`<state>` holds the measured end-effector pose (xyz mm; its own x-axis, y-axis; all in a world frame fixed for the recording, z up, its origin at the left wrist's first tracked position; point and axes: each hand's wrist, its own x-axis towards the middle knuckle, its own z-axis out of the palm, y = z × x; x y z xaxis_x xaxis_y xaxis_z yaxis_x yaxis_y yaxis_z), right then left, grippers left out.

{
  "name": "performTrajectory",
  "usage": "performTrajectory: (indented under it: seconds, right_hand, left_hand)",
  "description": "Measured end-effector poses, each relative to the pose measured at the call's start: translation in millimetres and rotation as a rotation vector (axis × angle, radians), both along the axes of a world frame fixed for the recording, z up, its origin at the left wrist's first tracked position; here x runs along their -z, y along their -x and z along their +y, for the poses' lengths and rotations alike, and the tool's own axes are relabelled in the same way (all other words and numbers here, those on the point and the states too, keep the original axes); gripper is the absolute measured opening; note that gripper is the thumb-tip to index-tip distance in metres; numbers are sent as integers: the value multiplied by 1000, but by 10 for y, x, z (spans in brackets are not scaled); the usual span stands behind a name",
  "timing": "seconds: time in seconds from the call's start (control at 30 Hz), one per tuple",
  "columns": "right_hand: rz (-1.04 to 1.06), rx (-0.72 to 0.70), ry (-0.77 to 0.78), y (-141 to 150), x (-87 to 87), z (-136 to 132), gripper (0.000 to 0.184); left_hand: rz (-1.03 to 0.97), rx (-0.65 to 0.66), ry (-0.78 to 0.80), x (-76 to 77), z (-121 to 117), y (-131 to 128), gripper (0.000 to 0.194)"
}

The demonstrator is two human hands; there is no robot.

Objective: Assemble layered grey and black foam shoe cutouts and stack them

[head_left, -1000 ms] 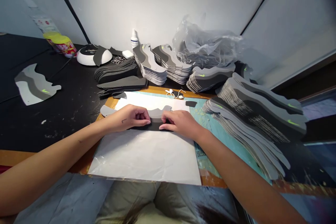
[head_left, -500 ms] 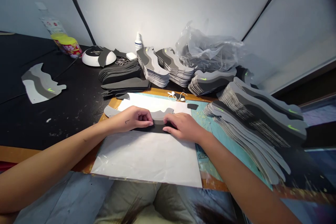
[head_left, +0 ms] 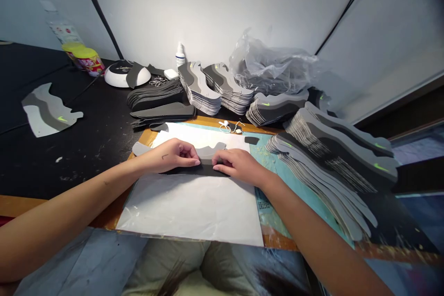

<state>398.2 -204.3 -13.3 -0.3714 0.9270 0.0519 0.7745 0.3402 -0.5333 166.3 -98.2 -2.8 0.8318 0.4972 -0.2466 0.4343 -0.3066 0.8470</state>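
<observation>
As the left hand (head_left: 169,156) and right hand (head_left: 237,165) flank a grey cutout (head_left: 208,153), curled fingers (head_left: 189,157) seem pressed on it.

And over by the crumpled clear plastic bag (head_left: 272,68), just in front, tall stacks of layered grey shoe panels (head_left: 199,88), then to its left a white squeeze bottle (head_left: 180,55), a round white dish (head_left: 125,75), a yellow-lidded tin (head_left: 85,61), and farther left one lone panel (head_left: 46,111) on black tabletop (head_left: 86,166)!
</observation>
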Motion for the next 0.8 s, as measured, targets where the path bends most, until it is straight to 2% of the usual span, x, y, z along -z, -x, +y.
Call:
performTrajectory:
  seconds: [0.17,0.33,0.5,0.8]
  right_hand:
    - [-59,-108,-179,73,-23,-55,10]
    - [-141,-55,-123,239,-23,-46,17]
    - [-301,-67,-175,284,56,-19,28]
    - [-309,-71,-111,289,33,-15,24]
  left_hand:
    - [25,53,-117,-11,-18,14,33]
    - [-36,74,-140,19,-19,27,33]
    - [-80,106,-176,18,-19,43,30]
    - [-96,150,-292,13,-24,55,22]
